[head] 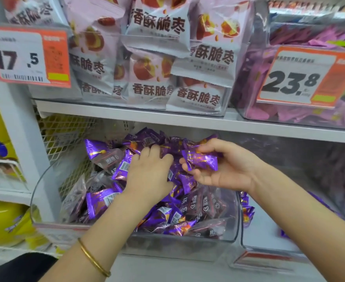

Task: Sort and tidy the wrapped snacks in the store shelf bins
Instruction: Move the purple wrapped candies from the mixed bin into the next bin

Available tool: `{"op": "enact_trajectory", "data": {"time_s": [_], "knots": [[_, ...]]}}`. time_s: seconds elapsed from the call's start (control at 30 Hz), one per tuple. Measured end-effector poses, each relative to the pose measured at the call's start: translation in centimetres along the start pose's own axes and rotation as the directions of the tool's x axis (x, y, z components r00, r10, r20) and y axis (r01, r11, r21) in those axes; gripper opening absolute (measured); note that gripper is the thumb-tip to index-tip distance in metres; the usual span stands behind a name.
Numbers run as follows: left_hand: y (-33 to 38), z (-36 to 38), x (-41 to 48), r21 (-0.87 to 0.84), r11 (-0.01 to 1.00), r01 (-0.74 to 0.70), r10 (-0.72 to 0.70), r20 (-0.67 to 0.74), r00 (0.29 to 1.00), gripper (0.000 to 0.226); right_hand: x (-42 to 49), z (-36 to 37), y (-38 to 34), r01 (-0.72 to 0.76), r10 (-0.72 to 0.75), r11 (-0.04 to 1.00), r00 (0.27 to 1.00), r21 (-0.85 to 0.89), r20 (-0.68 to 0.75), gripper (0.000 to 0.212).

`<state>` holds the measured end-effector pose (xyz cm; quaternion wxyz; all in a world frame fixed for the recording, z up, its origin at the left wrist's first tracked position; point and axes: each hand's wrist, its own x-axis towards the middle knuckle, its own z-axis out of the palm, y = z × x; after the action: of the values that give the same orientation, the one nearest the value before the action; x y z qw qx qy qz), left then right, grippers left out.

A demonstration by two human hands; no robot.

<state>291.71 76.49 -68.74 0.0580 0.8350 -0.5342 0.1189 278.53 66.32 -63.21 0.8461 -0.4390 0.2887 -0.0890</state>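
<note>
Your left wrist wears a gold bangle. In the clear bin, your left hand lies palm-down on the purple snacks; its grip cannot be told. Just beside it, your right hand pinches one wrapped snack. Pale bags fill the shelf above.

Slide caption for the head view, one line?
Right hand holds a purple snack while left hand rests on packets in the clear bin.
</note>
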Motion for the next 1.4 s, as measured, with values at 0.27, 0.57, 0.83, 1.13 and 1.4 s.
{"op": "enact_trajectory", "data": {"time_s": [0.27,0.57,0.83,1.13,1.4], "knots": [[0.1,-3.0,-0.2,-0.893,0.409,0.190,-0.178,0.127,0.976,0.019,-3.4,-0.9,0.6,0.269,-0.279,0.950,0.959,-0.161,-0.046,0.018],[3.7,-3.6,-1.1,-0.928,-0.276,0.249,0.069,0.239,0.968,0.025,-6.2,-3.1,1.2,0.310,-0.345,0.914,0.933,-0.262,-0.104,0.030],[7.3,-3.2,0.0,-0.995,0.093,0.044,0.052,0.049,0.997,0.025,-8.2,-7.6,0.0,0.321,-0.379,0.890,0.916,-0.324,-0.135,0.021],[8.3,-0.7,1.4,-0.859,0.511,-0.036,0.076,0.003,0.997,0.028,-4.4,-18.4,0.6,-0.077,-0.371,0.684,0.819,-0.726,-0.437,0.020],[8.2,0.2,1.4,-0.882,0.471,-0.024,0.081,0.017,0.997,0.033,0.1,-20.1,1.0,-0.148,-0.365,0.498,0.858,-0.854,-0.362,0.031]]}}
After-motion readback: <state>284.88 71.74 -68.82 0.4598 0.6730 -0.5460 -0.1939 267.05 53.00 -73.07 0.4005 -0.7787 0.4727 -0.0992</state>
